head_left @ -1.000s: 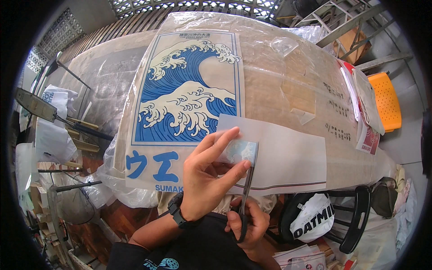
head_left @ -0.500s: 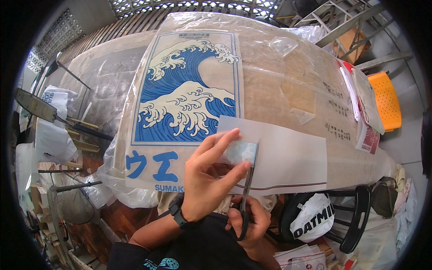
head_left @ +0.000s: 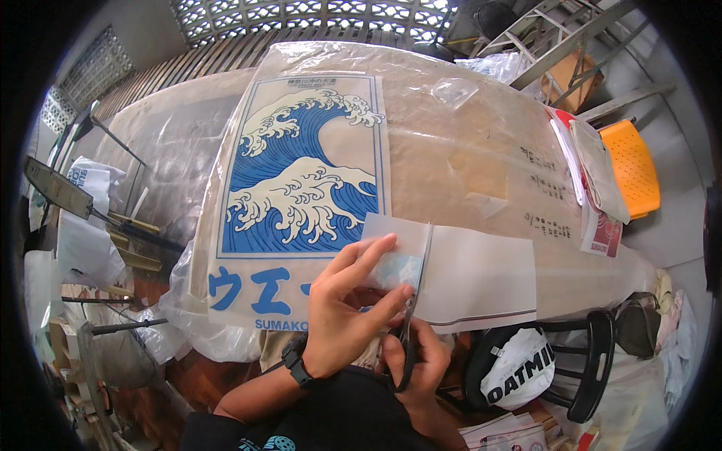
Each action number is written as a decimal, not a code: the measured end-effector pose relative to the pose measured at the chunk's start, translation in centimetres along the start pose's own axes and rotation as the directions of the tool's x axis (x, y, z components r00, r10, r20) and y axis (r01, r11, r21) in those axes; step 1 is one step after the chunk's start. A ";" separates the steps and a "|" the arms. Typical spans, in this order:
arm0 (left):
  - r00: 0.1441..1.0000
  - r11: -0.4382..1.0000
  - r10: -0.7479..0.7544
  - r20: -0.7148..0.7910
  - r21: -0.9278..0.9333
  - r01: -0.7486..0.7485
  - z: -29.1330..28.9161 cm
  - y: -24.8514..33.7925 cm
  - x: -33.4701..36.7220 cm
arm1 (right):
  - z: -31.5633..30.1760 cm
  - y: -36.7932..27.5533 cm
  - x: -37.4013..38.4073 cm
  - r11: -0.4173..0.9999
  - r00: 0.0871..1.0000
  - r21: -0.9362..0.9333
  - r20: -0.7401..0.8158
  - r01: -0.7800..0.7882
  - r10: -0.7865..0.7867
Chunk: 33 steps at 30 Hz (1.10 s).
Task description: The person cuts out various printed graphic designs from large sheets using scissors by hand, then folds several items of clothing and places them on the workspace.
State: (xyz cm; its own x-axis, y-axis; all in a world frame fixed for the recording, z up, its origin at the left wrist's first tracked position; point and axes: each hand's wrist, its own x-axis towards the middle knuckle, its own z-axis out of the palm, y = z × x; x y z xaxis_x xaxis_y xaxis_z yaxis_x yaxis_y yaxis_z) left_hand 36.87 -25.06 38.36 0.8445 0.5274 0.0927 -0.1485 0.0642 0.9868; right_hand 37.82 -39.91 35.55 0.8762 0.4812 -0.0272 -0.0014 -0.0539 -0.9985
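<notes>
A pair of scissors [head_left: 407, 334] with dark handles is in my right hand [head_left: 426, 359], its fingers closed round the grips. The blades run away from me across a white sheet of paper [head_left: 481, 274], reaching close to its far edge. My left hand [head_left: 338, 319], with a black watch [head_left: 295, 361] on the wrist, pinches the sheet left of the blades between thumb and fingers. Beneath those fingers a pale blue printed patch [head_left: 406, 270] shows, partly covered. The sheet has a thin dark line along its near edge.
The plastic-covered table [head_left: 421, 165] bears a large blue wave print [head_left: 301, 180] beyond my left hand. Folded papers [head_left: 594, 169] and an orange basket [head_left: 632, 169] are at right. A black chair [head_left: 594, 368] stands near right; frames and a long paddle-shaped tool [head_left: 60, 188] are at left.
The scissors and my right hand have moved forward along the sheet, the blades now nearer its far edge. My left hand keeps its pinch. The whole view has shifted slightly.
</notes>
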 end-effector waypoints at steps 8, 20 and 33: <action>0.999 0.993 0.050 -0.005 -0.103 -0.050 -0.4 -0.3 0.7 | -2.3 -2.3 1.6 0.990 0.986 -0.137 -0.156 0.032 -0.054; 1.000 0.992 0.002 0.030 -0.126 0.002 -1.5 1.1 2.3 | -9.5 -4.2 5.6 0.881 0.888 -0.473 -0.392 0.030 -0.241; 0.961 0.896 0.229 -0.155 -0.353 -0.270 2.0 2.9 2.8 | -3.7 -0.1 1.3 0.943 0.943 0.098 -0.141 0.317 -0.302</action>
State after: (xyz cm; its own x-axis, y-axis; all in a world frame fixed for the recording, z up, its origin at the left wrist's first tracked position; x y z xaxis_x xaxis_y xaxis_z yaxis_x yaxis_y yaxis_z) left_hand 39.81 -25.07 41.77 0.6976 0.6532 0.2943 -0.5428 0.2138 0.8122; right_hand 40.72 -42.58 35.77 0.8947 0.3463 0.2822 0.2288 0.1874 -0.9553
